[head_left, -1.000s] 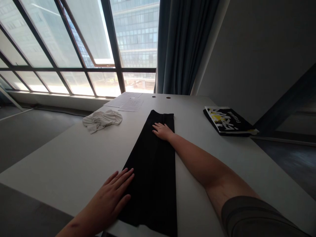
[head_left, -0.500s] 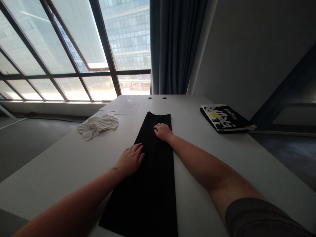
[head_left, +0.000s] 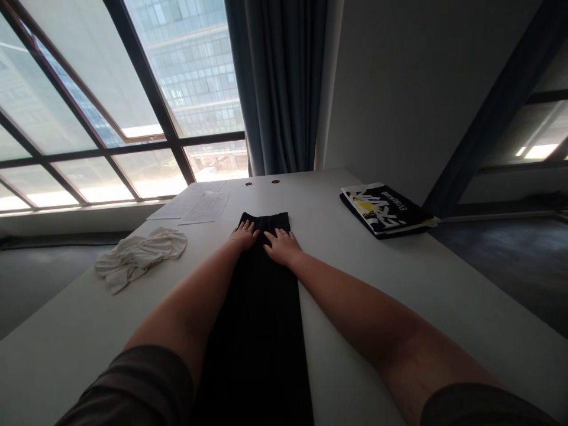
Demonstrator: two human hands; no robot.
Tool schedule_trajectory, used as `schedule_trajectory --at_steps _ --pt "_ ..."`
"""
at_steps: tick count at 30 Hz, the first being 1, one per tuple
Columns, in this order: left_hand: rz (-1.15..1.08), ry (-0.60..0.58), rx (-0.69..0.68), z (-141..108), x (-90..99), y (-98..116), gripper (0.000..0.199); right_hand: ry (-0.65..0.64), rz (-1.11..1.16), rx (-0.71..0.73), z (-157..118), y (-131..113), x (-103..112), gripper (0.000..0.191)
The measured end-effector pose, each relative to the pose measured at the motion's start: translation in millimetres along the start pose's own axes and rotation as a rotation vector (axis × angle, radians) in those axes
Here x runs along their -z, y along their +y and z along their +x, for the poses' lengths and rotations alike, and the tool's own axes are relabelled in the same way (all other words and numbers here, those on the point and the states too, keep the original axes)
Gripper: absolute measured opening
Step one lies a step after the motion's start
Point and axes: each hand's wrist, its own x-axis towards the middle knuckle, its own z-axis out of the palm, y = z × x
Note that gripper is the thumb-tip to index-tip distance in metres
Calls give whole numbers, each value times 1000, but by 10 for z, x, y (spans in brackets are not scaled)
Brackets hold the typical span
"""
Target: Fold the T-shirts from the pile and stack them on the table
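Observation:
A pair of black trousers [head_left: 266, 319], folded lengthwise, lies as a long strip on the white table, its narrower, slightly gathered end away from me. Near that far end my left hand [head_left: 245, 235] rests flat on the cloth by the left edge, fingers spread. Beside it, on the right half of the strip, my right hand [head_left: 283, 246] also presses flat with its fingers apart. Neither hand grips the cloth. Part of the strip's left edge is hidden under my left forearm, and its near end runs out of view.
A crumpled whitish cloth [head_left: 142, 253] lies to the left on the white table [head_left: 355, 278]. Sheets of paper [head_left: 205, 207] are behind it. A flat black, white and yellow printed package [head_left: 388, 207] sits at the right edge. Windows and a blue curtain [head_left: 284, 89] stand beyond.
My left hand has slid forward along the black trousers to their far end, level with my right hand. My right hand stays near that end, its fingers more spread. The view has turned right.

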Motion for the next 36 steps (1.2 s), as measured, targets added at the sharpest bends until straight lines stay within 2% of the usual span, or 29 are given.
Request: schedule_trajectory --at_steps 4,7,12,14,19,24,29,34,36 --pt "-36 -21 150 70 -32 -129 77 -65 7 7 17 -12 10 64" --pt "-54 -14 198 75 1 -182 78 -67 -6 9 2 -58 52 65" --pt "-69 81 132 93 37 -101 82 -22 -41 33 -14 -140 75 65" --pt "-84 85 102 116 19 -42 83 -23 -45 40 6 -162 76 67" --pt "-136 64 192 165 -50 -4 74 33 -24 73 119 -186 73 69" --pt "-156 74 237 185 -71 -40 68 -102 10 95 209 -177 11 76" --pt "-148 55 270 214 -74 -22 70 -97 0 130 212 -173 -31 73" --pt "-134 66 279 193 33 -9 69 37 -80 190 169 -165 -28 63" --pt "-118 93 246 81 113 -29 67 9 -72 172 171 -144 -40 62"
